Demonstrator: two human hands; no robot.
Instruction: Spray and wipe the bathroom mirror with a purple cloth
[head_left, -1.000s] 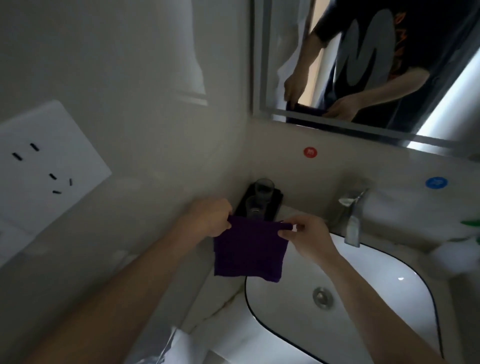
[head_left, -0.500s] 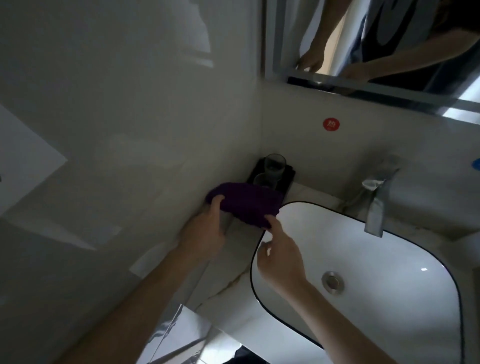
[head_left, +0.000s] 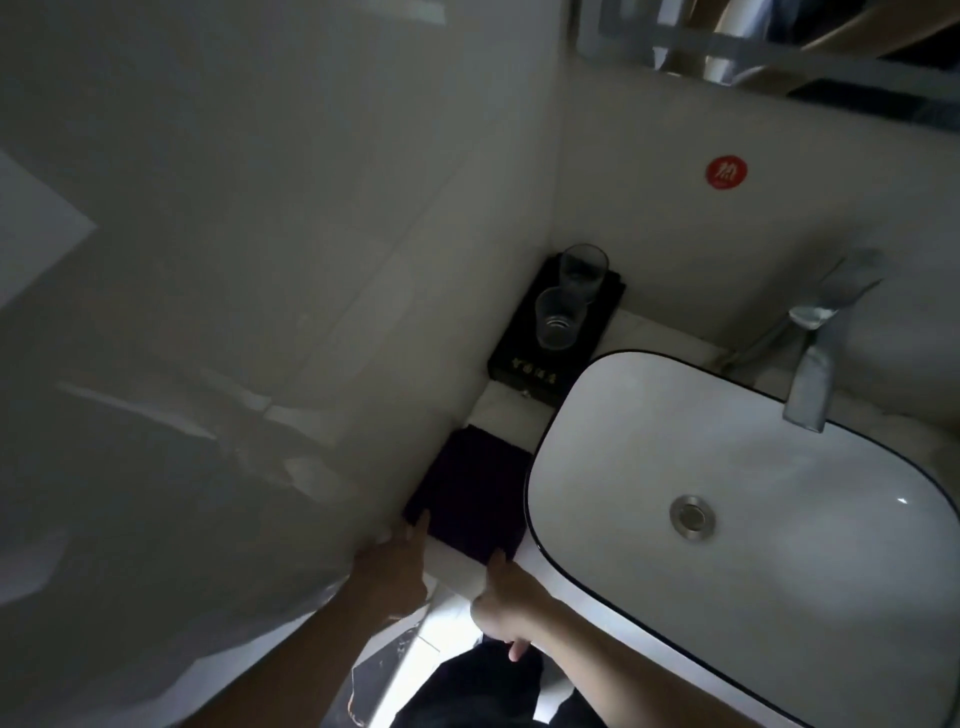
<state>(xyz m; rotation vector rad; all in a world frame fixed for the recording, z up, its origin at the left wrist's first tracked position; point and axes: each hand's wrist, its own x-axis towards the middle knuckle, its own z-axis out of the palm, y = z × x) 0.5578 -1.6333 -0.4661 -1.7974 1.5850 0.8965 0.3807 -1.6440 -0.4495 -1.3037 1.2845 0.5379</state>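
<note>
The left hand (head_left: 397, 564) is open, with straight fingers touching the near left corner of the purple cloth (head_left: 470, 493). The cloth lies flat on the table (head_left: 457, 571), folded into a dark square. It looks soft, light and limp, so a pinch at a near corner is best. The right hand (head_left: 506, 597) touches the near right corner with one straight finger and seems to hold nothing, though the light is dim. The sink (head_left: 779, 493) is just beside the cloth.

So, white sink (head_left: 779, 519) with a thin dark rim, metal drain (head_left: 692, 516) in the middle, chrome faucet (head_left: 810, 384) at the back edge. Black tray (head_left: 524, 371) tucked in the corner with a clear glass (head_left: 558, 319) on it (second glass (head_left: 583, 270) right behind). Round red sticker (head_left: 726, 172) on the wall (head_left: 779, 234) above.
</note>
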